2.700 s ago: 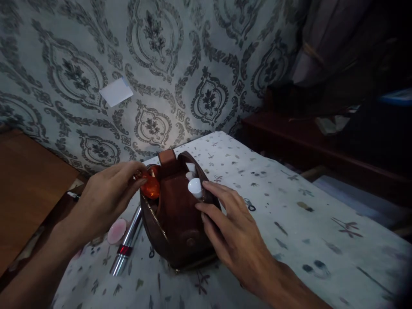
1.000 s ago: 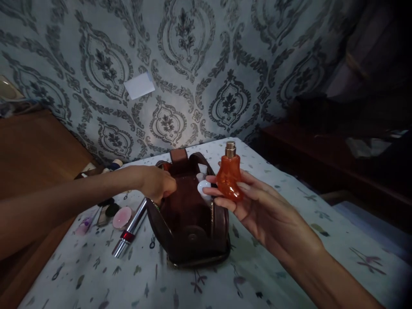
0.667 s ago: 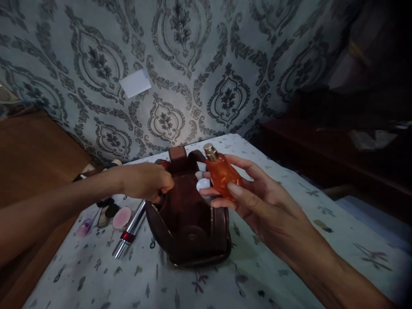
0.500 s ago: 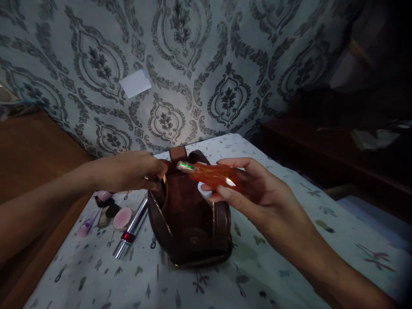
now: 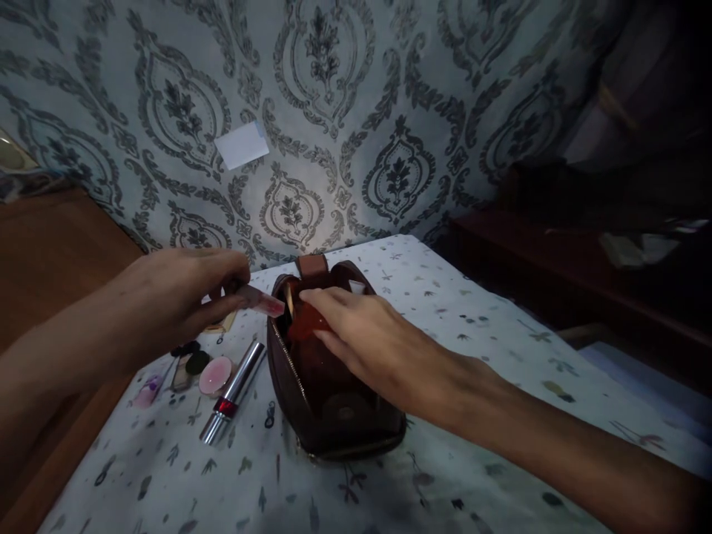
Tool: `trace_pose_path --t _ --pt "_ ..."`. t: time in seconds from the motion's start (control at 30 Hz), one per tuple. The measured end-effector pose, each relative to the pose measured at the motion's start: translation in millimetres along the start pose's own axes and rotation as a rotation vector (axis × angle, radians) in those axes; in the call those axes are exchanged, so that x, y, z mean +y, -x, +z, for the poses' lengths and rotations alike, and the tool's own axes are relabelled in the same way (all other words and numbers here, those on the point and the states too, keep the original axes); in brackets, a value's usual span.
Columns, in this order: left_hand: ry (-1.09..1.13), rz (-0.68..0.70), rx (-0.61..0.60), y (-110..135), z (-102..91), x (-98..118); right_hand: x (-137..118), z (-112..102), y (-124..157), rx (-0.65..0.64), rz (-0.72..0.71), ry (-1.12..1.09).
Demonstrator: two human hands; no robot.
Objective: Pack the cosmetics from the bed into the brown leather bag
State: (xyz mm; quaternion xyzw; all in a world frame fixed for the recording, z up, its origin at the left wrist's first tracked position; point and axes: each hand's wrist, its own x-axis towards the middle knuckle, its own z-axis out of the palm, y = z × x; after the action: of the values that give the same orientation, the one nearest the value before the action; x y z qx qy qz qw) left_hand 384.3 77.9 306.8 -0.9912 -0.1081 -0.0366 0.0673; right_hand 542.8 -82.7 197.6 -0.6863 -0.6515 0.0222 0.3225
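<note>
Right hand grips orange bottle inside brown pouch; left hand pinches its rim, lipstick beside.

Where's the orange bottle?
Head view, centre: the orange bottle is inside the open brown bag, under the right hand, right of the silver tube.

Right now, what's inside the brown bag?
The right hand holds an orange bottle in the open top of the bag, with a white cap behind it. The hand and the bag's walls hide whatever lies deeper.
</note>
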Motion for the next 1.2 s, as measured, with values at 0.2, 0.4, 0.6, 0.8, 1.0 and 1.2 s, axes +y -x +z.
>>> trace_pose_path --t 0.2,0.4,0.6,0.8,1.0,1.2 --pt "0.041 -0.016 0.007 4 -2.3 -5 -2 3 -12 -0.119 0.018 -0.045" --pt "0.018 -0.012 0.053 5 -2.3 -5 7 10 -14 -0.070 0.016 -0.059" --pt "0.041 0.060 0.008 -3 -3.3 1 10 4 -8 0.153 0.111 0.045" --pt "-0.165 0.193 -0.229 -38 15.8 17 22 -7 12 0.524 0.213 -0.136" --pt "-0.384 0.206 -0.498 -70 28.6 39 40 -4 29 0.651 0.319 -0.417" --pt "-0.325 0.331 -0.713 -78 68.2 36 42 -2 43 0.712 0.321 -0.649"
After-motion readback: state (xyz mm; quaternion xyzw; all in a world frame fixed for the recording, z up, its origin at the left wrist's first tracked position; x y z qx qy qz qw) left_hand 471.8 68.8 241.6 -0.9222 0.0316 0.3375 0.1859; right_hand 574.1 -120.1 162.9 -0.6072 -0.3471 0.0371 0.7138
